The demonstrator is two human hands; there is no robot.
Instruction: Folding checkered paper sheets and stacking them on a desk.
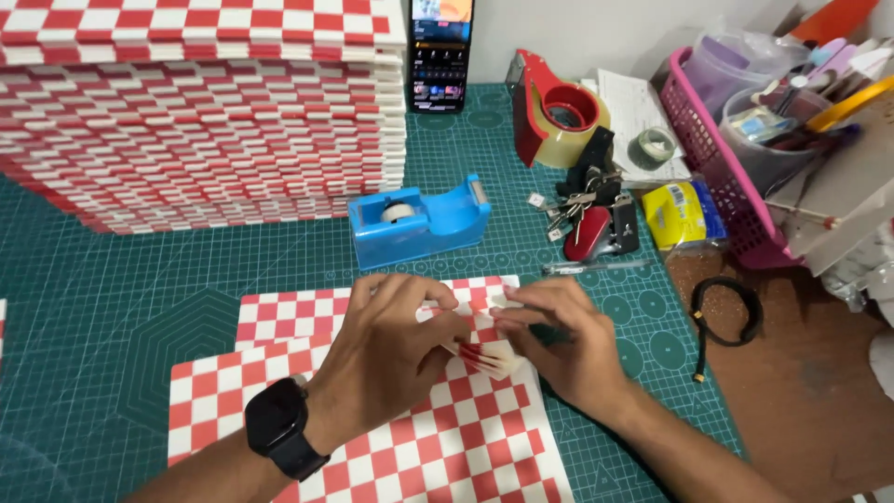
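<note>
Fingers [463, 328] of left hand [391, 349] and right hand [563, 340] are pinched on a folded checkered paper [489, 359] above flat glossy sheets [447, 447].

Blue tape dispenser [419, 220], red tape gun [551, 110], keys [589, 210], pink basket [712, 158], phone [440, 54].

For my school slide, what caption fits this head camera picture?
Left hand and right hand fold a red-checked paper near a blue tape dispenser.

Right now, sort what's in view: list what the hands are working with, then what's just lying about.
In use: left hand, right hand, folded checkered paper, checkered sheets.

Lying about: blue tape dispenser, red tape dispenser, keys, pink basket, phone.
</note>
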